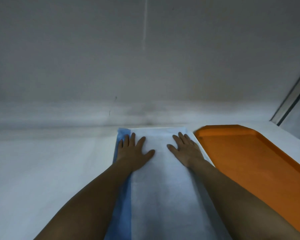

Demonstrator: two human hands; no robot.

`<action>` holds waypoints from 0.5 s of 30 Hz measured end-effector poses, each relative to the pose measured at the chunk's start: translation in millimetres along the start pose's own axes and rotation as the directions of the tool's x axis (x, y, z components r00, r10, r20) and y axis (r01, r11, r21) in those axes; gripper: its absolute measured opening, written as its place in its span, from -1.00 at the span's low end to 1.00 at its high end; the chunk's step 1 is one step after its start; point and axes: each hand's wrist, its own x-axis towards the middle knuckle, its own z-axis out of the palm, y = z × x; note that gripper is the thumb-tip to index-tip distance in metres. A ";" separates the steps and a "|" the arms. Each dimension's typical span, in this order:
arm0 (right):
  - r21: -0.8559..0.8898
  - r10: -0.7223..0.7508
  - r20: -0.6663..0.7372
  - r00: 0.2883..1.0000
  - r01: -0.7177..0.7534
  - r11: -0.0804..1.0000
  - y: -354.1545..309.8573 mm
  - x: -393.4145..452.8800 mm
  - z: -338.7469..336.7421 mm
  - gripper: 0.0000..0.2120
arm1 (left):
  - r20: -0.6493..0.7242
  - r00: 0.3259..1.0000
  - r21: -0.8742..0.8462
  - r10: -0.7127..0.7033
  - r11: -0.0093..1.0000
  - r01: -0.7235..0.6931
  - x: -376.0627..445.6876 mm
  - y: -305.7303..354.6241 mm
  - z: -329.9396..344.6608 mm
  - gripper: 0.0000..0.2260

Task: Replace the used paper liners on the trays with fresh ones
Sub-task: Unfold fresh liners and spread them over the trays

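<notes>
Pale grey wall meets a white counter (42, 170) in dim, slightly blurred light. On the counter lies a white paper liner (163, 187), its long axis running from the viewer toward the wall; its near end is cut off by the frame. What lies beneath it is hidden except for a blue strip (123, 205) along its left edge. Left hand (133, 151) and right hand (185, 149) rest flat on the liner, fingers spread and straight. Just right, an orange tray (249, 161) lies bare, partly cropped.
</notes>
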 end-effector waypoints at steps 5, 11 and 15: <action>-0.008 0.082 -0.053 0.995 -0.082 0.997 -7.9 2.8 0.7 -0.38 | -0.001 0.994 -0.041 -0.106 0.993 0.106 2.9 2.6 -0.4 -0.35; -0.092 -0.242 -0.244 0.939 0.226 0.970 -36.0 8.9 0.7 -0.51 | -0.171 0.971 0.090 0.170 0.984 -0.157 15.5 29.6 -2.3 -0.48; -0.021 -0.274 -0.024 0.961 0.273 0.962 -23.0 19.7 3.7 -0.51 | -0.035 0.971 0.025 0.238 0.971 -0.237 23.1 22.6 4.2 -0.46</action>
